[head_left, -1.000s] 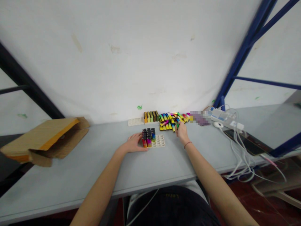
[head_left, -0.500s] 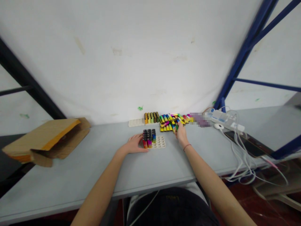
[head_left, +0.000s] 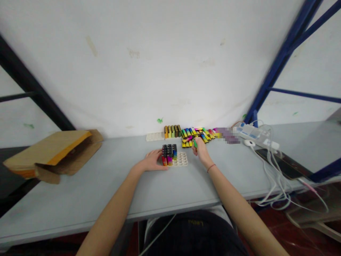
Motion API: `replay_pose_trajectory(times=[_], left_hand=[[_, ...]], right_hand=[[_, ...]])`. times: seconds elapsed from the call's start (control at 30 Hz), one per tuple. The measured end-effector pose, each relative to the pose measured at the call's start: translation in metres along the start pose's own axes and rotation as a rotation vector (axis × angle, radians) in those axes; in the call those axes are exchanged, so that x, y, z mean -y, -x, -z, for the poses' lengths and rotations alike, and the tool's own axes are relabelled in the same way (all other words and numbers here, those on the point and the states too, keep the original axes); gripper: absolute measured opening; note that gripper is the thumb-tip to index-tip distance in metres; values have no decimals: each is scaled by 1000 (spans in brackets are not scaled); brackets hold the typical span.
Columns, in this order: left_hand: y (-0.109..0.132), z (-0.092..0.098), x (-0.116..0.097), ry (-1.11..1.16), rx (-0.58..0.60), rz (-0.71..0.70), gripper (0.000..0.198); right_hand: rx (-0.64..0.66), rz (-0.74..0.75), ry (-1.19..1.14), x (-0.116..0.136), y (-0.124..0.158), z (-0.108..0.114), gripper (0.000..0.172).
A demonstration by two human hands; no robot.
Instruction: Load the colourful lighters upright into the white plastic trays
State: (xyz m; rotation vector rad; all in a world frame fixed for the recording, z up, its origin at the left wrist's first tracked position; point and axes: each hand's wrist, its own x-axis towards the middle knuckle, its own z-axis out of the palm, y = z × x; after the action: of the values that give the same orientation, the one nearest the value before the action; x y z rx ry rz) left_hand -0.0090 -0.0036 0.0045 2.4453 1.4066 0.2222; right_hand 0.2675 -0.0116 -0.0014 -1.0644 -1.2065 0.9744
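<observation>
My left hand (head_left: 153, 160) curves around the left end of a white tray with round holes (head_left: 182, 159), its thumb along the front and its fingers at the left side. Upright lighters (head_left: 167, 155) with black tops and red, purple and blue bodies fill the tray's left part; holes show at the right. My right hand (head_left: 200, 149) is closed on a green lighter (head_left: 195, 143), just right of the tray and above the table. Behind it lies a pile of loose colourful lighters (head_left: 188, 132), partly covered by the hand.
Against the wall, another white tray (head_left: 155, 136) holds upright lighters with yellowish tops (head_left: 172, 131). An open cardboard box (head_left: 53, 153) lies at the left. A power strip (head_left: 258, 137), white cables (head_left: 271, 177) and a dark phone-like device (head_left: 282, 163) occupy the right side.
My right hand has drawn back from the pile toward the tray, bringing a green lighter out. My left hand stays at the tray's left end.
</observation>
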Motion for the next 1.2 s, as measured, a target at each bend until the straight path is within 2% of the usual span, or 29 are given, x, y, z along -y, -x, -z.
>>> replay_pose_trajectory(times=[0.1,0.2,0.3,0.53,0.7,0.77,0.87,0.9,0.93,0.97,1.0,1.1,1.2], left_hand=[[0,0,-1,-4,2,3,97],[0,0,0,-6,7,1,96],[0,-1,1,-6,14,3,96],[0,-1,0,-9,26,9,101],[1,0,-2,-11,18,22,98],[1,0,-3,-10,16,22,98],[1,0,-3,-12,11,14,98],[1,-1,-3,-13,10,11,97],[1,-1,-3,-14,6,11,97],[2,-1,-3,-13,1,12,97],[2,-2,-2,-11,-5,13,97],[2,-3,-1,-6,-15,5,96],[1,-4,0,-14,-2,-1,97]], right_hand=[[-4,63,11,7,6,-7,42],[49,123,91,14,7,-7,40],[154,166,128,20,9,-5,39],[390,123,25,18,18,-14,34],[382,172,258,19,20,-19,29],[426,254,457,25,28,-20,32],[603,477,745,37,55,-26,31],[663,573,798,39,67,-28,30],[719,645,846,40,79,-31,36],[770,686,897,39,90,-33,39],[812,703,940,37,99,-35,36],[851,665,963,29,110,-36,26],[799,566,852,29,96,-27,21]])
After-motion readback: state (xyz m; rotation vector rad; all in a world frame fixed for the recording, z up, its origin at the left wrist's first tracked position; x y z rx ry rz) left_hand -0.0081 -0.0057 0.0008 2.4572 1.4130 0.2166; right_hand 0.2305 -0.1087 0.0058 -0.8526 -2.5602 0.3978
